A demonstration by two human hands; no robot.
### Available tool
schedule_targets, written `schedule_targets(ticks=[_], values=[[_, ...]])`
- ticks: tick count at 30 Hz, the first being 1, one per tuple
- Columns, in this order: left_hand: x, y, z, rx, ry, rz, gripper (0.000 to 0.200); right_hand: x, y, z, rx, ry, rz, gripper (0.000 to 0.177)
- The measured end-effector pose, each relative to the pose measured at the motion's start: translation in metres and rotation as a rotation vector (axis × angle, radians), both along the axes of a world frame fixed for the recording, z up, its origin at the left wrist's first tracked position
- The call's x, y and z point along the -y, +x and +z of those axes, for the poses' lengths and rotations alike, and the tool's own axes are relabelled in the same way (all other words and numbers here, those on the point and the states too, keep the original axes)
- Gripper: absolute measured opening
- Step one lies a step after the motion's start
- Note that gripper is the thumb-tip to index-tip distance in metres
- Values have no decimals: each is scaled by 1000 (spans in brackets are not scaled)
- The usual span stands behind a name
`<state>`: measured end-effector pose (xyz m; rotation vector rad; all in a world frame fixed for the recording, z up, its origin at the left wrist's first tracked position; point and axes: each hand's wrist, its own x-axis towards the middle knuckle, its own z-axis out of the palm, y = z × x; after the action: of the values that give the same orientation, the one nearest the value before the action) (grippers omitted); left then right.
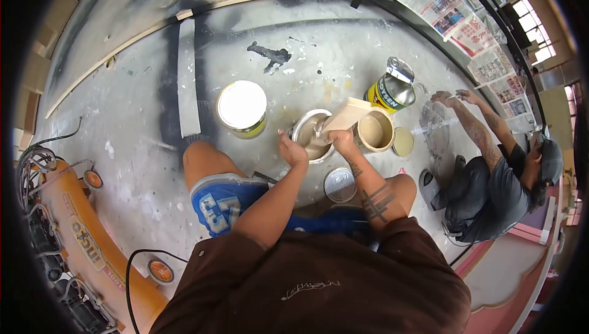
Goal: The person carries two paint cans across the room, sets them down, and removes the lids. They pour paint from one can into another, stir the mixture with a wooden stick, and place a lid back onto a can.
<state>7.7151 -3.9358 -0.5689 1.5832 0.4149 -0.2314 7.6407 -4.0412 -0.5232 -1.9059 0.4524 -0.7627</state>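
Note:
I squat over an open metal can (pixel 305 126) of pale putty on the concrete floor. My left hand (pixel 291 150) grips the can's near rim. My right hand (pixel 341 142) holds a flat wooden board (pixel 347 114), tilted over the can, with its lower end at the putty. Just right of it stands a round tub (pixel 375 131) of beige paste. A loose metal lid (pixel 340 184) lies between my knees.
A closed white-lidded paint can (pixel 242 108) stands to the left. An opened yellow-labelled tin (pixel 391 88) and a small lid (pixel 403 142) sit to the right. Another person (pixel 491 180) squats at right, hands on the floor. Newspapers (pixel 451 11) cover the far right. An orange machine (pixel 80 229) with cables sits at left.

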Motion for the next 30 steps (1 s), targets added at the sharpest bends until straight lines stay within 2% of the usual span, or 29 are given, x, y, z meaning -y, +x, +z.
schedule_targets(ticks=[1,2,3,5,6,7,9,10,11,13,14,15,17,18,19,21,22,23,25,29,30], values=[[0,-3,0,-29,-12,62,68,0,4,14,-4,275,89,16],[0,-4,-2,-35,-12,76,68,12,4,7,76,-208,152,13],[0,-2,-3,0,-8,71,68,16,11,8,75,-209,168,13],[-2,-3,-13,26,4,85,67,20,18,0,138,-682,40,13],[-4,-1,-19,0,34,24,67,8,19,-9,141,-612,-92,15],[-5,2,-24,-23,62,-39,67,4,18,-19,148,-607,-79,15],[-2,2,-17,-3,74,0,66,-1,11,-34,211,-634,-1,13],[-3,-1,-13,12,85,23,66,-3,5,-34,227,-513,19,10],[-6,-2,-9,7,94,20,66,-4,-2,-25,220,-505,17,10],[-6,1,-7,-60,119,-28,66,11,-9,-5,-61,119,58,10],[-5,1,-9,-62,117,-15,66,23,-3,-10,-44,-84,84,12],[-5,2,-11,-49,120,-12,66,21,2,-15,-46,-85,99,12],[-5,3,-21,-35,132,-8,66,6,14,-33,105,-538,-76,12],[-5,3,-25,-32,131,-7,66,-3,13,-42,105,-587,-71,12],[-5,3,-27,-26,130,-13,66,-7,10,-39,104,-578,-78,12],[-3,1,-22,25,153,-1,65,-6,-1,-25,238,-469,206,12],[-3,-2,-16,70,165,19,65,9,-16,-43,-7,-269,211,11],[-4,-4,-12,70,163,9,65,14,-15,-44,-9,-271,202,11],[-4,1,-1,-96,-17,23,64,30,-1,-38,5,-432,-19,11],[-10,6,2,-142,81,-93,63,-6,7,-47,181,-492,-139,13],[-8,4,-1,-74,68,-40,62,-6,3,-47,244,-407,47,13]])
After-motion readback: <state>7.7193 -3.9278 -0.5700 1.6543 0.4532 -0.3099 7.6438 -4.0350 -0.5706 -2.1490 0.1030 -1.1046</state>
